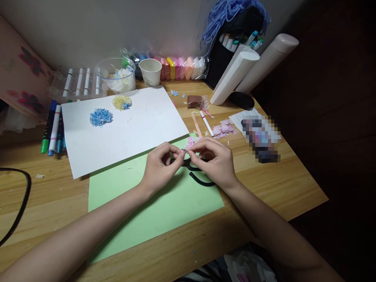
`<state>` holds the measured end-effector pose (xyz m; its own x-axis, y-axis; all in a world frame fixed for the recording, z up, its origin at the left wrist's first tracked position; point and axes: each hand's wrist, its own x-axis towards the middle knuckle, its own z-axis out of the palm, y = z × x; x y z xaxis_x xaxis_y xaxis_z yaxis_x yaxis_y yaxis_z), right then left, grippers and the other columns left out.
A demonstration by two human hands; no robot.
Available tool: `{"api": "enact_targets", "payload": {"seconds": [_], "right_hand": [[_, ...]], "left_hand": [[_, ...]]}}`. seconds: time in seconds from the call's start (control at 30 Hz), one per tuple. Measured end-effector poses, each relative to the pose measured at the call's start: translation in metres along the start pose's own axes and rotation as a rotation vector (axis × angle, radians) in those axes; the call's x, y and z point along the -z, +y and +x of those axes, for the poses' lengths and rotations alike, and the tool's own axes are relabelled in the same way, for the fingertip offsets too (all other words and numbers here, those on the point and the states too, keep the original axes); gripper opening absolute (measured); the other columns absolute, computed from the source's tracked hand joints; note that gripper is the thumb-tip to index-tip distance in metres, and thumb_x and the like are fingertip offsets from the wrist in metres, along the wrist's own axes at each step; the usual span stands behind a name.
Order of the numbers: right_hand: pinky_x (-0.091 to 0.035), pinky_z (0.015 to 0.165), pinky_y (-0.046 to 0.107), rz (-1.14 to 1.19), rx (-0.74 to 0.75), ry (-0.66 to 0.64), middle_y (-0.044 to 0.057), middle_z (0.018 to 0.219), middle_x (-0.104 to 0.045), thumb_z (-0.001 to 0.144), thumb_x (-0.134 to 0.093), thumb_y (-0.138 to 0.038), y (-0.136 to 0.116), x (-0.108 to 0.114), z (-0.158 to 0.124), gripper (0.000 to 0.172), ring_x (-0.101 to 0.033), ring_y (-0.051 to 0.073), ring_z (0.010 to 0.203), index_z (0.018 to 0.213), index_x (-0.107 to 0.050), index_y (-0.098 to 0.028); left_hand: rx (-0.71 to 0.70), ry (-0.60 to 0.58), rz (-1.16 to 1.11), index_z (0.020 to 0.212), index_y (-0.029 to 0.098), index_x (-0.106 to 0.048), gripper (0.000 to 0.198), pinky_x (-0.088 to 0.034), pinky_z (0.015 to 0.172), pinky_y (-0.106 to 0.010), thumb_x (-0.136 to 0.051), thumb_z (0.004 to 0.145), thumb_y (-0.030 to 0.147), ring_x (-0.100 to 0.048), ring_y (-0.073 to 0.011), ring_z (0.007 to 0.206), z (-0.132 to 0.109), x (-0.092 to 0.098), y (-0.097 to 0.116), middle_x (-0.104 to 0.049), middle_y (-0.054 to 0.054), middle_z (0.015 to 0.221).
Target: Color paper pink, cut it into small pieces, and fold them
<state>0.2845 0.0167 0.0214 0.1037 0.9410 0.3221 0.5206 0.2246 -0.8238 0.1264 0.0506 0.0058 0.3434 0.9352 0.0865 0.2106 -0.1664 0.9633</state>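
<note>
My left hand and my right hand meet above the green sheet. Both are closed in a pinch, thumb against fingers, on a tiny pale piece whose kind is too small to tell. Below them lie black-handled scissors, partly hidden by my right hand. Pink paper shreds are just beyond my fingertips, with a larger heap of pink shreds to the right. On the white sheet sit a blue shredded-paper cluster and a yellow cluster with some blue.
Markers lie at the left. Along the back stand a clear bowl, a paper cup and bagged coloured clay. White tubes and a black pen holder rise at the back right. A pixelated object lies right.
</note>
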Motion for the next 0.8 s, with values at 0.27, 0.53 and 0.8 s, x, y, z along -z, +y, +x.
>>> {"api": "enact_targets", "payload": {"seconds": [0.27, 0.53, 0.8], "right_hand": [[-0.048, 0.069, 0.033, -0.188, 0.260, 0.009, 0.003, 0.075, -0.067, 0.083, -0.061, -0.016, 0.0000, 0.0008, -0.0023, 0.009, -0.059, 0.018, 0.073, 0.079, -0.067, -0.022], [-0.048, 0.071, 0.033, -0.223, 0.331, -0.008, 0.005, 0.077, -0.067, 0.082, -0.060, -0.011, 0.0010, 0.0010, -0.0017, 0.012, -0.060, 0.018, 0.076, 0.083, -0.069, -0.020], [-0.048, 0.074, 0.035, -0.196, 0.296, -0.027, 0.003, 0.079, -0.068, 0.082, -0.061, -0.015, 0.0024, 0.0003, -0.0043, 0.012, -0.060, 0.019, 0.077, 0.084, -0.069, -0.024]], "left_hand": [[-0.071, 0.019, 0.026, 0.077, 0.019, -0.063, 0.008, -0.035, 0.049, -0.025, -0.062, 0.081, 0.026, -0.039, -0.0080, 0.050, -0.0010, 0.0016, -0.0001, -0.056, 0.000, 0.068], [-0.061, -0.002, 0.010, 0.076, 0.018, -0.062, 0.010, -0.033, 0.049, -0.025, -0.058, 0.084, 0.024, -0.038, -0.0081, 0.051, -0.0010, 0.0011, 0.0003, -0.053, 0.001, 0.066], [-0.074, -0.004, 0.036, 0.074, 0.019, -0.060, 0.009, -0.034, 0.049, -0.025, -0.058, 0.083, 0.021, -0.040, -0.0081, 0.052, -0.0013, 0.0024, 0.0015, -0.053, 0.001, 0.069]]}}
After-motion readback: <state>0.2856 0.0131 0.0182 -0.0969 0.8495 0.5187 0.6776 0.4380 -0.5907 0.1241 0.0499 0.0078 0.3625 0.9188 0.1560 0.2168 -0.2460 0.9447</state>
